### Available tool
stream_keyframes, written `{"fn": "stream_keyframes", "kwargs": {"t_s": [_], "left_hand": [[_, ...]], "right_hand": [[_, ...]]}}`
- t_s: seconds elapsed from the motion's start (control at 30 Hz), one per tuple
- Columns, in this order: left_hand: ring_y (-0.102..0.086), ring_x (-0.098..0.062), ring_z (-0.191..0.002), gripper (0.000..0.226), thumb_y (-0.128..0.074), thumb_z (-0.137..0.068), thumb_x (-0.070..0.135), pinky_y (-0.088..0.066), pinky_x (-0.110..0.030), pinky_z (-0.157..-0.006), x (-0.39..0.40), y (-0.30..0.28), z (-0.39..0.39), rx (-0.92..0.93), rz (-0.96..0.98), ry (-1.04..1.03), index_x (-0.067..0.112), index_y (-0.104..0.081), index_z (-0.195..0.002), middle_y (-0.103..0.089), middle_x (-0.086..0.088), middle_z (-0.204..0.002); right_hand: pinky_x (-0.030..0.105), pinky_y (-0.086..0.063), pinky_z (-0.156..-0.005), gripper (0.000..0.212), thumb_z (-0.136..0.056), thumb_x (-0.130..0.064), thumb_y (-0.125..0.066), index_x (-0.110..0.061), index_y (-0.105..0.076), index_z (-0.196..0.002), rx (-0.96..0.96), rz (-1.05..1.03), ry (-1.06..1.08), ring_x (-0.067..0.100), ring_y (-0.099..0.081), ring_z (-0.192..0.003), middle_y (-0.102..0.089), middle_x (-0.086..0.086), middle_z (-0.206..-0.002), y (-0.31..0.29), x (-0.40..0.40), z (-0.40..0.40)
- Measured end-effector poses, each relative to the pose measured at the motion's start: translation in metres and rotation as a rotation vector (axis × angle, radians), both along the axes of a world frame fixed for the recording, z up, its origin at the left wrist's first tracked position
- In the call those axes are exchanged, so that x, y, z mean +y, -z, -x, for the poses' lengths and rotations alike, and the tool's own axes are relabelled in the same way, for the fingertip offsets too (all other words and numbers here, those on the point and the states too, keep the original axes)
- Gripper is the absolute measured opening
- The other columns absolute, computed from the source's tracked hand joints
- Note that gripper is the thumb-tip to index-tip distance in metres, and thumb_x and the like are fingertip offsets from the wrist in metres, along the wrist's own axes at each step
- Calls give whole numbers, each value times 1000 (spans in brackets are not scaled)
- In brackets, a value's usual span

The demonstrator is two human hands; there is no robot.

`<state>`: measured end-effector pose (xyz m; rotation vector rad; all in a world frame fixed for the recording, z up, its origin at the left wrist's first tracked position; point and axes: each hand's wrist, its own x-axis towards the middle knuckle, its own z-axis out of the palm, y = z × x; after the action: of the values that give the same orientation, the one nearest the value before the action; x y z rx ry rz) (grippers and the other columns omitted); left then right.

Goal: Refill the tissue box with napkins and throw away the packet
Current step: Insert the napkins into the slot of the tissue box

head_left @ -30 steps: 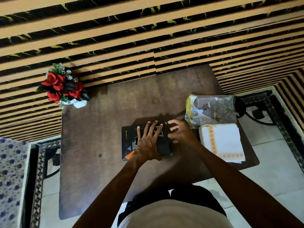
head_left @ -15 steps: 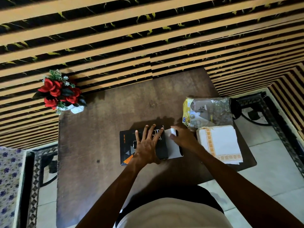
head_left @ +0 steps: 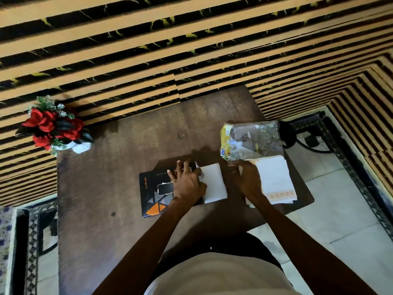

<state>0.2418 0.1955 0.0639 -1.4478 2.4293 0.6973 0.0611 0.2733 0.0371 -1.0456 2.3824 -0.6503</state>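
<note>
Head view: dark brown wooden tabletop (head_left: pixel 119 177) carries everything. Flat black cardboard tissue box with orange triangle print (head_left: pixel 156 192) lies under the left hand (head_left: pixel 187 184); its white inner flap or tray (head_left: pixel 213 183) sticks out open at the end, just right of the left fingers (head_left: pixel 178 167). Those fingers are spread flat and press the box top down, gripping nothing. Stack of white folded napkins with orange border (head_left: pixel 276 179) sits right of the flap, near the tabletop's right edge. Right hand (head_left: pixel 246 179) rests on the stack's left side, fingers curled down on the top napkins; whether they pinch any, cannot tell. Crumpled clear plastic packet with yellow edge (head_left: pixel 253 139) lies just beyond the right fingers, touching the stack's far edge, looks empty.

Step, judged: box opened, napkins about to be picked up for loading. Next move needs the right hand to lift a neat bundle and slide it into the open end while the left hand keeps the box steady. Packet not yet thrown away.
</note>
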Motion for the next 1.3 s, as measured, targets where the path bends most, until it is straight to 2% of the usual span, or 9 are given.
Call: {"fn": "stream_keyframes", "kwargs": {"t_s": [0.2, 0.33, 0.4, 0.57, 0.67, 0.9, 1.03, 1.13, 1.3], "left_hand": [[16, -42, -146, 98, -75, -68, 54, -2, -77, -107, -1, 10, 17, -217, -46, 39, 33, -26, -149, 7, -7, -162], [21, -44, -145, 129, -81, -53, 64, -5, -79, -103, -4, 15, 23, -321, -79, 77, 31, -7, -153, 20, -6, -161], [22, -45, -144, 136, -80, -48, 68, -6, -80, -102, -5, 17, 25, -357, -87, 86, 30, -3, -153, 24, -6, -160], [19, -47, -144, 141, -79, -44, 72, -9, -81, -102, -4, 22, 25, -396, -46, 106, 29, -1, -154, 24, -7, -160], [18, -49, -144, 146, -79, -41, 73, -12, -81, -102, -5, 22, 26, -417, -35, 115, 26, 0, -154, 24, -8, -160], [23, -50, -142, 151, -83, -42, 67, -12, -80, -103, -5, 19, 35, -465, -90, 79, 23, 10, -153, 32, -8, -157], [25, -52, -140, 149, -85, -47, 61, -14, -79, -104, -6, 14, 40, -533, -145, 84, 20, 13, -152, 36, -11, -155], [27, -52, -139, 151, -87, -47, 57, -13, -79, -103, -5, 11, 44, -530, -171, 59, 19, 16, -151, 38, -10, -154], [24, -51, -140, 154, -86, -44, 60, -14, -78, -104, -1, 9, 44, -508, -147, 45, 21, 17, -151, 37, -10, -154]], "right_hand": [[55, -35, -109, 79, -76, -39, -73, -9, -38, -141, -42, -189, 395, 43, -41, -131, -45, 22, -142, 15, 55, 90], [52, -47, -100, 105, -51, -61, -82, -10, -45, -135, -299, -337, 447, 39, -55, -119, -55, 18, -133, 51, 83, 157], [50, -54, -91, 101, -40, -67, -84, -14, -59, -122, -346, -375, 394, 34, -66, -104, -67, 15, -120, 65, 90, 181], [23, -58, -63, 40, -75, -15, -81, 4, -64, -107, -641, -348, 267, 24, -66, -75, -68, 12, -105, 5, 74, 168], [37, -49, -85, 42, -71, -21, -83, -5, -64, -105, -735, -381, 266, 23, -65, -87, -69, 12, -109, 4, 70, 169], [45, -52, -84, 41, -86, -24, -68, -19, -54, -124, -870, -404, -22, 29, -60, -110, -65, 12, -120, 3, 76, 173], [34, -54, -63, 48, -89, -17, -65, -16, -48, -133, -797, -337, -135, 27, -63, -100, -63, 16, -124, -1, 77, 174], [46, -57, -80, 49, -88, -4, -63, -16, -48, -133, -877, -174, -140, 33, -62, -110, -62, 18, -128, -7, 79, 179], [18, -58, -63, 70, -61, -33, -85, -10, -56, -121, -1149, 104, -30, 12, -71, -85, -65, 19, -121, -47, 70, 163]]}}
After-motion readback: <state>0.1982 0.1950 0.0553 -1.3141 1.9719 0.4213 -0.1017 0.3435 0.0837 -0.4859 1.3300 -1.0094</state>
